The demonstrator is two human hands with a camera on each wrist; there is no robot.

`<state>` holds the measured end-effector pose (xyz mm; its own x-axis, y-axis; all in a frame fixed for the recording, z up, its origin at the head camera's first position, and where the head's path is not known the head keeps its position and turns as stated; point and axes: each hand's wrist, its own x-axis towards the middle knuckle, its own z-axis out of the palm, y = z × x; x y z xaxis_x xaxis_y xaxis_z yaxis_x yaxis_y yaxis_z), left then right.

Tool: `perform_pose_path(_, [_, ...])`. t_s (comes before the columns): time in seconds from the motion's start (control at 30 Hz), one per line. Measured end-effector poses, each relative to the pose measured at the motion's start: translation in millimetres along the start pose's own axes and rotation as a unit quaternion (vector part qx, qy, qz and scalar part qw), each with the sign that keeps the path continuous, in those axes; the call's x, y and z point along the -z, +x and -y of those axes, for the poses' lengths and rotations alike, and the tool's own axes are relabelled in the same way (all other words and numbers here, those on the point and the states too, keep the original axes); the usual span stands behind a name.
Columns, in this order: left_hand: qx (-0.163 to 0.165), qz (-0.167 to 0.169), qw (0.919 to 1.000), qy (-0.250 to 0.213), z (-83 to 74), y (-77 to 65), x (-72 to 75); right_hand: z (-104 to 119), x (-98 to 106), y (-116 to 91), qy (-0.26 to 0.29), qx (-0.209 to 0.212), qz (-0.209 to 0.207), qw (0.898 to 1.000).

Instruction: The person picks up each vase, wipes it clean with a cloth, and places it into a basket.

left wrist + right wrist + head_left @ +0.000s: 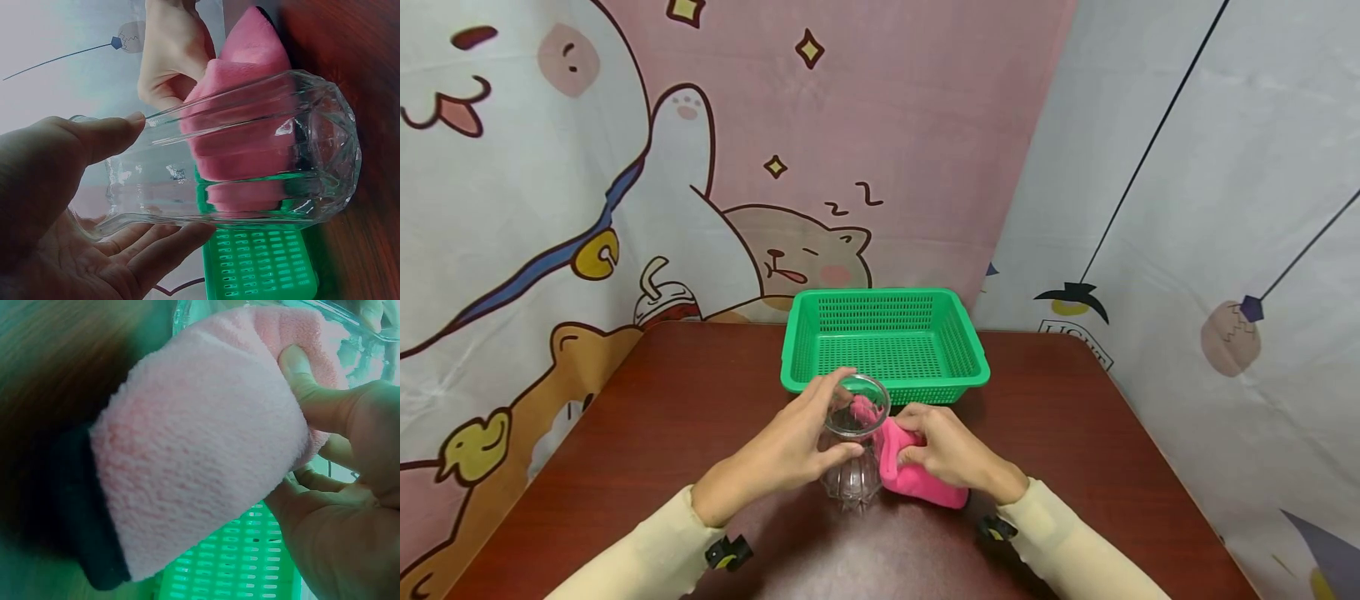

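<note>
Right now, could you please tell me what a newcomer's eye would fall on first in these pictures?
Probably the bright pink cloth, held in the right hand beside the clear glass jar that the left hand grips near its rim. Next comes the green basket, behind the jar on the reddish-brown table. The large cartoon animals on the backdrop also stand out.

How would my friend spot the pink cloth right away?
Find the green basket at the far side of the brown table. In front of it, the right hand grips the cloth beside a clear glass jar. Only the cloth is fuzzy and pink.
</note>
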<state>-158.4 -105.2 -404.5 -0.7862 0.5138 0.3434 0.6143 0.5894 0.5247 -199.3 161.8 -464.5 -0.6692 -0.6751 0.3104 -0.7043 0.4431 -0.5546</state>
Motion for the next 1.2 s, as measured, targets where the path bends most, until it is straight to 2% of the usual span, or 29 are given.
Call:
perform_pose_path(0.17, [-0.001, -0.001, 1.0, -0.003, -0.2, -0.3, 0.4, 4, 4, 2, 0.02, 0.004, -0.006, 1.0])
perform_pose_path(0.4, [-0.005, -0.002, 0.9999, -0.009, 0.3, -0.7, 0.4, 8, 9, 5, 0.023, 0.008, -0.017, 1.0])
perform_pose_path(0.63, [0.007, 0.004, 0.9999, -0.014, -1.4, -1.8, 1.0, 13, 13, 7, 0.032, 0.015, -0.028, 0.999])
perform_pose_path(0.8, [0.011, 0.006, 0.9998, -0.017, -1.7, -2.4, 1.3, 19, 18, 8, 0.046, 0.004, -0.028, 0.999])
perform_pose_path(1.03, [0.004, 0.011, 0.9995, -0.03, 0.1, -2.2, 0.9, 24, 23, 11, 0.075, 0.008, -0.038, 0.996])
perform_pose_path(1.2, [0.002, 0.009, 0.9994, -0.032, -0.4, -2.1, 1.5, 24, 24, 13, 0.115, 0.006, -0.049, 0.992])
